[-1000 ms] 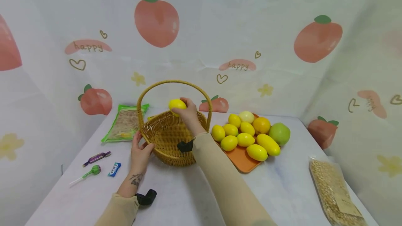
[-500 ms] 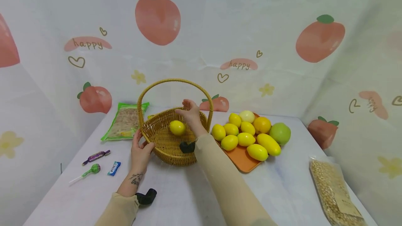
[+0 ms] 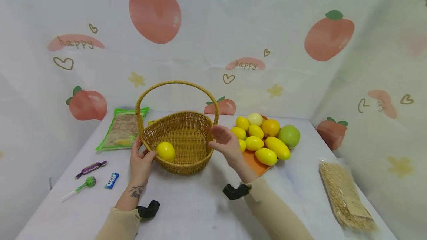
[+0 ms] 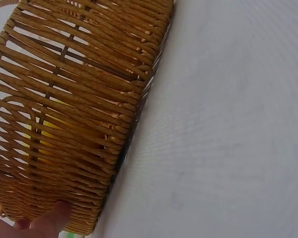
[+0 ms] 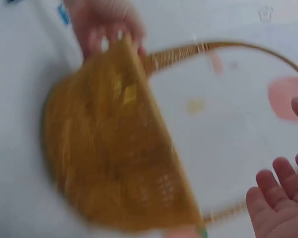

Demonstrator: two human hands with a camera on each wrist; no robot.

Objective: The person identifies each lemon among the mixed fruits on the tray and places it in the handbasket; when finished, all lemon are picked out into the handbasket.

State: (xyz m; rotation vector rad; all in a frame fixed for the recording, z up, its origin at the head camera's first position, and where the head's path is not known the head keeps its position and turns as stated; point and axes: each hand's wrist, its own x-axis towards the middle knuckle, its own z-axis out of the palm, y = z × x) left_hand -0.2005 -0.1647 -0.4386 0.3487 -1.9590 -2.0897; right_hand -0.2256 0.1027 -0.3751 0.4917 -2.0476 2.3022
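Note:
A woven wicker basket [image 3: 188, 167] with a tall arched handle stands on the white cloth in the head view. Inside it, against the left wall, lies one lemon [image 3: 165, 152], seen only as yellow through the weave in the left wrist view. My left hand [image 3: 141, 163] holds the basket's left rim between thumb and fingers. Beside the right end of the basket, my right hand [image 3: 228, 146] is held up with fingers extended and nothing in it. The right wrist view shows its spread fingers [image 5: 283, 181] near the handle, with the basket blurred.
Right of the basket, an orange tray [image 3: 252, 161] bears several lemons [image 3: 266, 156], an orange [image 3: 270, 127] and a green fruit [image 3: 289, 136]. A grain bag [image 3: 347, 197] lies far right. Left are a green-edged bag [image 3: 121, 129], lollipop [image 3: 87, 183] and wrapped candies [image 3: 111, 180].
My right hand let the lemon go into the basket, then moved right and toward me, out of the basket. The lemon rolled to the left wall. My left hand kept its hold.

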